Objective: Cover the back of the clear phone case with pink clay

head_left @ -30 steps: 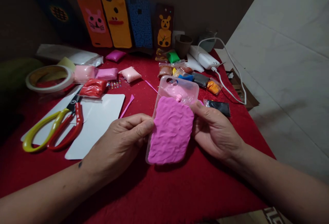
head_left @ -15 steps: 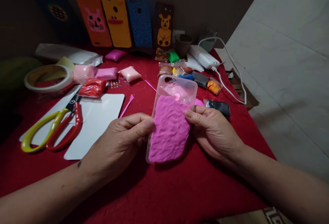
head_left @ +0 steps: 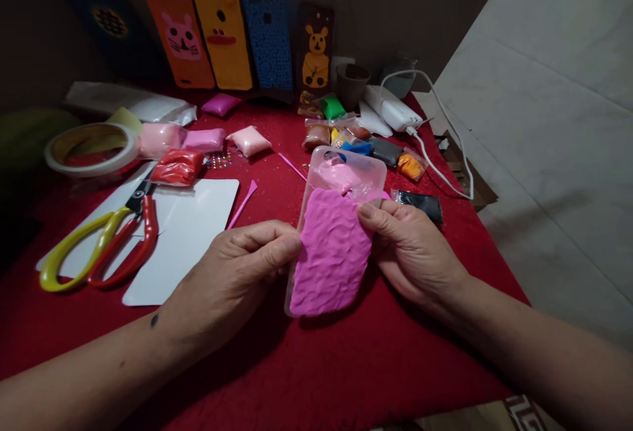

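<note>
A person holds a clear phone case [head_left: 373,171] over the red cloth [head_left: 346,368], tilted, and a sheet of pink clay [head_left: 332,253] covers its lower part. The left hand [head_left: 237,263] pinches the left edge of the case, thumb above and fingers curled under. The right hand [head_left: 418,243] pinches at the right side — its thumb rests upon the upper corner of the clay, while the fingers are mostly hidden, so how they hold beneath I cannot tell. Some paler pink shows at the top of the case; whether it is on it or behind it, I cannot tell. To the left of the case lie a thin pink stick [head_left: 242,205], a white board [head_left: 195,250] and, farther, scissors [head_left: 115,221] with yellow and red handles. A red packet [head_left: 178,167] is beyond the board, also left of the case. A black packet [head_left: 420,205] lies to its right, and behind it stand decorated cases [head_left: 222,39] — one orange, one yellow, one blue, one brown.
</note>
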### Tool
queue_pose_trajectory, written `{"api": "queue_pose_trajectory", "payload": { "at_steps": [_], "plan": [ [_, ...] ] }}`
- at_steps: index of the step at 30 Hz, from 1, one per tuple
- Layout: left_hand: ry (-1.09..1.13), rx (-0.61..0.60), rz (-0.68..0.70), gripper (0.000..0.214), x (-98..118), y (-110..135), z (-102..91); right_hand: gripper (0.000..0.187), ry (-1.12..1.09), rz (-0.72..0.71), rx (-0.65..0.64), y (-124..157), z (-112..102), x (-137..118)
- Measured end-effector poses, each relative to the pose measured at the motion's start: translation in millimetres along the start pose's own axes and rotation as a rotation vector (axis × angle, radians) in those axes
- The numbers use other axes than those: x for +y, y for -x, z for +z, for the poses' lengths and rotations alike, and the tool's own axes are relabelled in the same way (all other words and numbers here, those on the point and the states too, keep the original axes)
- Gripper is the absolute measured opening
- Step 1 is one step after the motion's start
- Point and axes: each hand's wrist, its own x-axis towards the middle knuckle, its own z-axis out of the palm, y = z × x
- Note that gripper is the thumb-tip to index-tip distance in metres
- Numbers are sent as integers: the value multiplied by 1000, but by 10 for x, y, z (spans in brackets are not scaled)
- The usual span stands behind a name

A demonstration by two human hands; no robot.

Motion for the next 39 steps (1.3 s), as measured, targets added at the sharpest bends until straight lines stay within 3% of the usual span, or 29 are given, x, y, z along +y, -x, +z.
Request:
{"api": "queue_pose_trajectory", "payload": {
  "at_steps": [8,15,21,30,36,39],
  "plan": [
    [28,27,2,30,-2,-19,-10,21,-59,-38,-137,-16,-2,-19],
    [46,55,-24,32,4,-16,-19,8,-73,-21,-14,-17,-19,-36],
    [207,106,-64,33,26,-66,-6,6,-74,-27,-22,-25,-43,-45],
    [239,58,-11,34,29,-57,2,22,-4,28,-14,-32,-52,-17],
    [245,71,-14,33,15,-65,-6,14,-78,-17,-140,-33,-52,-21],
    [280,70,-11,32,25,-72,-1,17,-4,39,-189,-3,-60,-21]
  ]
}}
